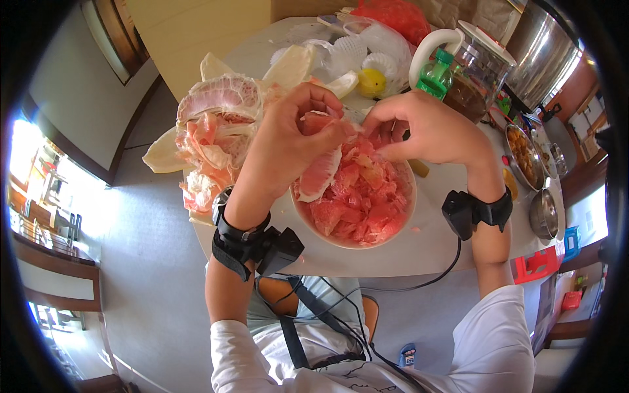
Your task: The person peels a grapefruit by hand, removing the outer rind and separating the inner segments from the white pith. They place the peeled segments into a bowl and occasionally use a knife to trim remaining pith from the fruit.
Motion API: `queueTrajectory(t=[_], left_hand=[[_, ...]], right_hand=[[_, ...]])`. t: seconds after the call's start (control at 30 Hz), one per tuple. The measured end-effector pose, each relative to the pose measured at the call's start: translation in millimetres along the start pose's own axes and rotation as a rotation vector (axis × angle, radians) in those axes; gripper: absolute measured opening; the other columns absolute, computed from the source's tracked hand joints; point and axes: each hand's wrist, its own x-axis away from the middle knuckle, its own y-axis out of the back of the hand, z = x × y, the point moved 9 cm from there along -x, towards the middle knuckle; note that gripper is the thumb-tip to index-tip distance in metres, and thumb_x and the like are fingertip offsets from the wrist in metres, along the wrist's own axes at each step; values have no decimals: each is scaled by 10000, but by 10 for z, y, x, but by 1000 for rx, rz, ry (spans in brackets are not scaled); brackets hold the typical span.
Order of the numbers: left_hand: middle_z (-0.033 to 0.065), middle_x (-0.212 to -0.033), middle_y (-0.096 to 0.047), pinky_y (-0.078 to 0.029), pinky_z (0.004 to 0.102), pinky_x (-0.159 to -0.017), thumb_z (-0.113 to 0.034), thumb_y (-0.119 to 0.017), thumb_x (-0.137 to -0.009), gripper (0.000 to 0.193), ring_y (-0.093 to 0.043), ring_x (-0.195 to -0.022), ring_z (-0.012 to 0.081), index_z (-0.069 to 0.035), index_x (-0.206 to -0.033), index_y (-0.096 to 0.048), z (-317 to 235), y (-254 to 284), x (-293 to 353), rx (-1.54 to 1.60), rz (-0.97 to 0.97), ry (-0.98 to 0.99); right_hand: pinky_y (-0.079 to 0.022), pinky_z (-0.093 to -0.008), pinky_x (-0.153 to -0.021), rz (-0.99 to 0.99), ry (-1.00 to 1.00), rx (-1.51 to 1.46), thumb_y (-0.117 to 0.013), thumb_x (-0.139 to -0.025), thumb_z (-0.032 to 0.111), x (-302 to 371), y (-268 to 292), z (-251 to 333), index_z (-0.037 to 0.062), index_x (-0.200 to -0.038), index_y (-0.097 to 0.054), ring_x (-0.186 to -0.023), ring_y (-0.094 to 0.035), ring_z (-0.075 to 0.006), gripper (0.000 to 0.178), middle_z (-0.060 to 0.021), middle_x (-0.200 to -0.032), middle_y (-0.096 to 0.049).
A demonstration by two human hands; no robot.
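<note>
My left hand [298,141] is closed around a pink pomelo segment [316,122], held over the upper left of a bowl [357,245]. My right hand [426,131] meets it from the right, thumb and fingertips pinched at the segment's whitish membrane edge. Peeled pomelo flesh [360,203] in red-pink pieces fills the bowl. Another segment [320,175], with its pale skin on, rests at the bowl's left side below my left hand. To the left lies a heap of pomelo peel and membranes [213,144] with a larger unpeeled chunk [223,98] on top.
Behind my hands are a yellow fruit [371,82], white foam nets [347,52], a red plastic bag [396,19], a green-capped bottle [436,73] and a glass pitcher [478,72]. A large steel pot [544,52] and metal bowls [544,215] stand along the right. Cables hang from my wrist straps.
</note>
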Motion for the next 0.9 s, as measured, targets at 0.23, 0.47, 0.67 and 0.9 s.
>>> queueTrajectory(t=[0.23,0.47,0.67,0.9], left_hand=[[-3,-826,-553,-439,172,-666,-29,-653,-814,146,-528,-756,40,-21,-867,-518,-9,-25,-7,-9,1,-22],[4,-833,-568,-442,175,-673,-72,-663,-833,160,-528,-754,43,-18,-886,-523,-8,-18,-15,9,9,-46],[50,-804,-627,-462,189,-630,-98,-648,-853,181,-586,-744,66,21,-916,-527,39,-24,-46,91,-8,-47],[53,-800,-622,-468,202,-671,-148,-583,-908,171,-605,-772,92,15,-905,-533,-95,90,-24,196,-39,-104]], right_hand=[[-500,-276,-699,-144,25,-82,-701,-768,111,-11,127,-5,-11,-985,-642,-807,-597,-120,257,-64,-939,-633],[-488,-217,-640,-147,160,-407,-672,-826,93,1,148,47,-26,-971,-629,-714,-596,-83,193,-48,-841,-640],[-477,-205,-597,-171,149,-330,-663,-823,66,34,211,25,-28,-915,-632,-673,-591,-77,134,-47,-801,-641],[-482,-235,-641,-111,24,-244,-666,-806,78,123,306,-23,-28,-852,-643,-686,-595,-97,118,-54,-764,-639]])
